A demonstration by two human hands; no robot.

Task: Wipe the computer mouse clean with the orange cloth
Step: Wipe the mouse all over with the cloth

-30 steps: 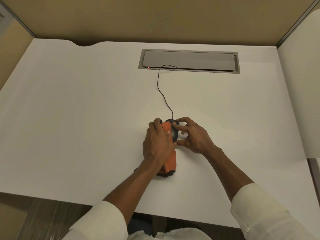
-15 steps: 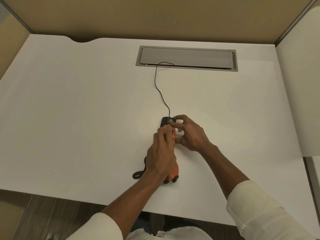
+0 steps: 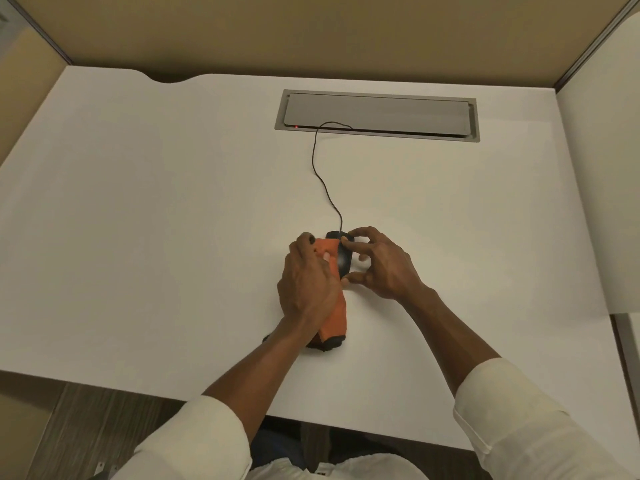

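Note:
A black wired computer mouse (image 3: 344,258) lies on the white desk (image 3: 173,220), near the middle. My right hand (image 3: 379,266) pinches it from the right side, fingertips at its front and rear. My left hand (image 3: 308,285) presses the orange cloth (image 3: 334,313) against the mouse's left side. The cloth is folded long, with a dark edge at its near end, and my left hand hides most of it. Only the top and right part of the mouse shows.
The mouse's black cable (image 3: 320,174) runs away from me to a grey cable hatch (image 3: 377,114) set in the desk, with a small red light at its left. Beige partition walls (image 3: 311,32) close the back and sides. The desk's front edge is near my sleeves.
My left hand slid the cloth from the mouse's top towards its left side. My right hand keeps its hold on the mouse. The view shifted slightly.

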